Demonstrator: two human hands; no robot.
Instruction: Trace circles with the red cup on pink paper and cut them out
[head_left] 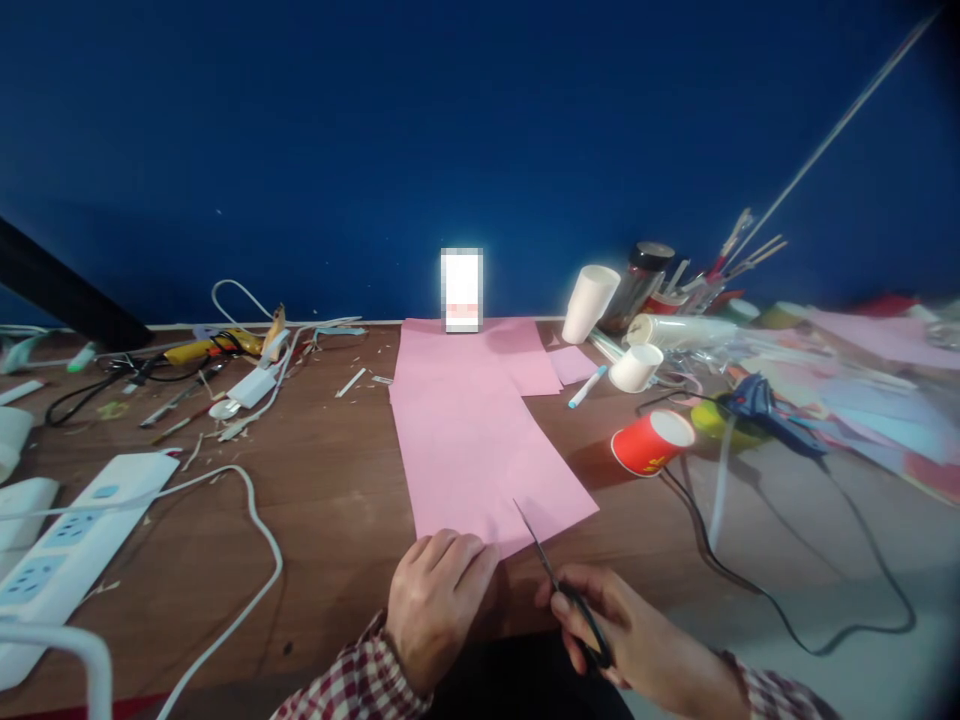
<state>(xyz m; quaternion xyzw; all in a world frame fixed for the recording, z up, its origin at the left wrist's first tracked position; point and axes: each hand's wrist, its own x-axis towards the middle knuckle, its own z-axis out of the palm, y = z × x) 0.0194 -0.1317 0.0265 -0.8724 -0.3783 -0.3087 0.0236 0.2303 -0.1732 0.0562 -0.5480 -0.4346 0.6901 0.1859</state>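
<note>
Plainly, the pink sheet (480, 450) lies on the brown tabletop (337, 500) straight ahead of the person, its near edge reaching the two hands and its far part meeting another piece of pink paper (536, 350). The left hand (441, 592) sits at the sheet's near left corner, back of the hand up, its fingers held together and curled over the edge; the thumb is hidden, so I cannot tell whether the paper is pinched or only held down. The right hand (630, 625) is closed around the dark handles of the scissors (553, 575) — their narrow blades point away and to the left, the tip over the sheet near its close edge. Whether the blades touch the paper I cannot tell. To the right of the sheet, well apart from the scissors, a red cup (646, 445) lies tilted, with a short white cup (634, 370) and a marker (587, 387) beyond it. Over on the left are a white power strip (94, 535) and a looping white cable (262, 530). A bright screen (462, 285), blurred into blocks, stands upright behind the sheet.
</note>
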